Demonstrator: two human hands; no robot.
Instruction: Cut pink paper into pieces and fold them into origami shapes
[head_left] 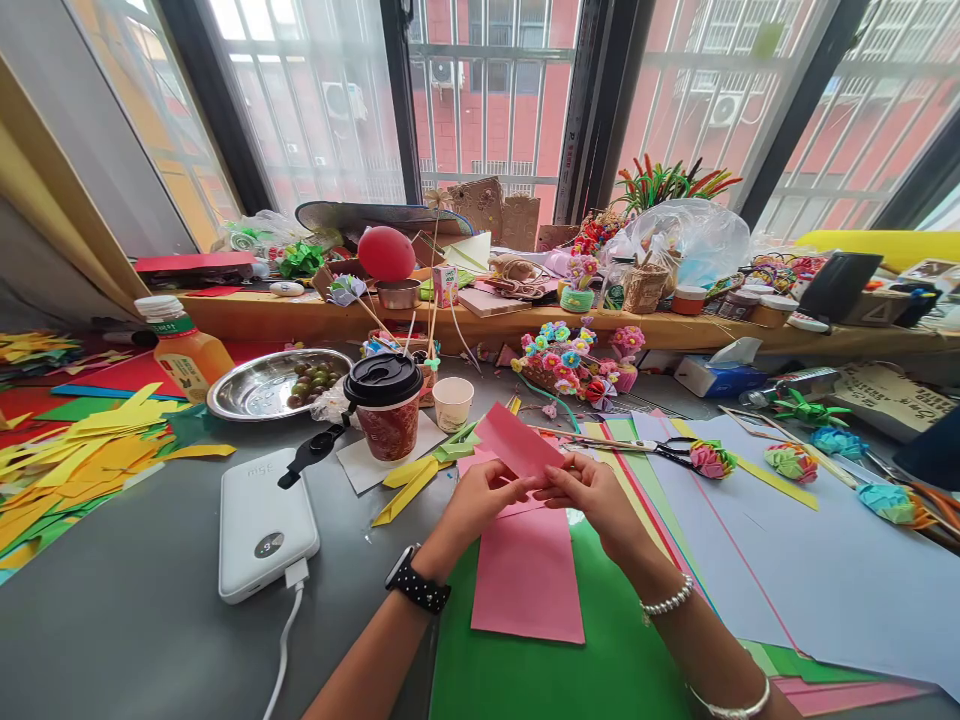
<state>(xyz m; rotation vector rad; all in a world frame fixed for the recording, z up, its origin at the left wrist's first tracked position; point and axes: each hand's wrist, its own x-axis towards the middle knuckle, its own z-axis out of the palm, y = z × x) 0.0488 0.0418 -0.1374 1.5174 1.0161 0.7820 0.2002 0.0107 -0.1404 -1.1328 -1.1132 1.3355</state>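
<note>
Between both hands a piece of pink paper is held up at a tilt. My left hand pinches its lower left edge, with a dark dotted watch band on the wrist. At the lower right corner, the fingers of my right hand are closed on the same paper; beaded and silver bracelets circle that arm. Below the hands a pink paper sheet lies flat on a green sheet. Folded yellow paper strips rest left of my left hand.
A white power bank with a cable, a lidded cup, a paper cup and a steel bowl stand at left. Scissors lie on large paper sheets at right. Yellow paper strips pile up far left.
</note>
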